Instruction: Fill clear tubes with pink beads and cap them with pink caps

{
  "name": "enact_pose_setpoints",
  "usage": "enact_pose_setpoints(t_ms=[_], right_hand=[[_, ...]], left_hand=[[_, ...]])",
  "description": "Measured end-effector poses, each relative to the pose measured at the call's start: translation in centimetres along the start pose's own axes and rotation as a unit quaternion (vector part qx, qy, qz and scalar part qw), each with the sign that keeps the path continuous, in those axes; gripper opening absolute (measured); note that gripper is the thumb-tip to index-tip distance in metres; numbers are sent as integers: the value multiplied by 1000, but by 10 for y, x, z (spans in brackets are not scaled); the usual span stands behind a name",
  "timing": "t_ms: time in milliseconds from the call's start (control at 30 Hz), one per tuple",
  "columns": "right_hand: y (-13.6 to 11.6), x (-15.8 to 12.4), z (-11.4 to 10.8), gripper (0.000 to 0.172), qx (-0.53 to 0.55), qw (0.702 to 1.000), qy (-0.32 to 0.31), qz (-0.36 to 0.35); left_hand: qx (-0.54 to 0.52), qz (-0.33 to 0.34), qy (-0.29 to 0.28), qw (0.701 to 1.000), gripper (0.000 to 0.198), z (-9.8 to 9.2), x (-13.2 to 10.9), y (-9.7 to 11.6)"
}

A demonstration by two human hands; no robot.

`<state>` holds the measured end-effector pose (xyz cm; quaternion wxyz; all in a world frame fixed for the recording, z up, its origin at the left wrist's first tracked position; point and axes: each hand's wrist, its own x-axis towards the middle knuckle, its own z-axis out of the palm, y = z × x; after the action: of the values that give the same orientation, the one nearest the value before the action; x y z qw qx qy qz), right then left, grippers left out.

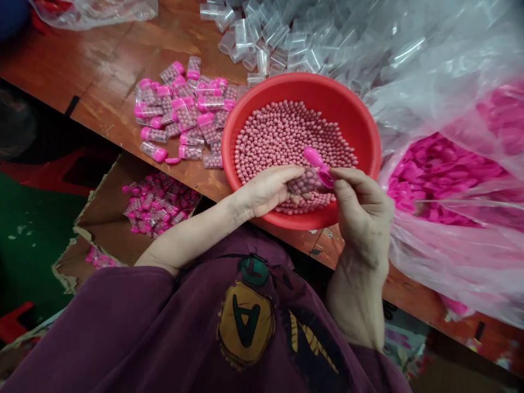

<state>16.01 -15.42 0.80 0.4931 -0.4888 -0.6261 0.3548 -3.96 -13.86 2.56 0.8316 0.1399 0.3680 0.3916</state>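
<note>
Over the front part of a red plastic bowl, my left hand is wrapped round a clear tube full of pink beads, lying tilted on its side. My right hand pinches a bright pink flip cap at the tube's right end. The cap's lid stands open, pointing up and left. Whether the cap is fully seated on the tube I cannot tell. Pink beads fill much of the bowl beneath both hands.
Filled, pink-capped tubes lie heaped left of the bowl. Clear tubes are piled behind it. A plastic bag of pink caps stands at right. Below the wooden table, a cardboard box holds more capped tubes.
</note>
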Motion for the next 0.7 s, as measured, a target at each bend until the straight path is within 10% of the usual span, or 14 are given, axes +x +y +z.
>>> enact_pose_setpoints(t_ms=[700], right_hand=[[-3,17,-7,18,-178,971,17,-156]], left_hand=[[10,-1,-13,1000,17,-4,-2,-2]])
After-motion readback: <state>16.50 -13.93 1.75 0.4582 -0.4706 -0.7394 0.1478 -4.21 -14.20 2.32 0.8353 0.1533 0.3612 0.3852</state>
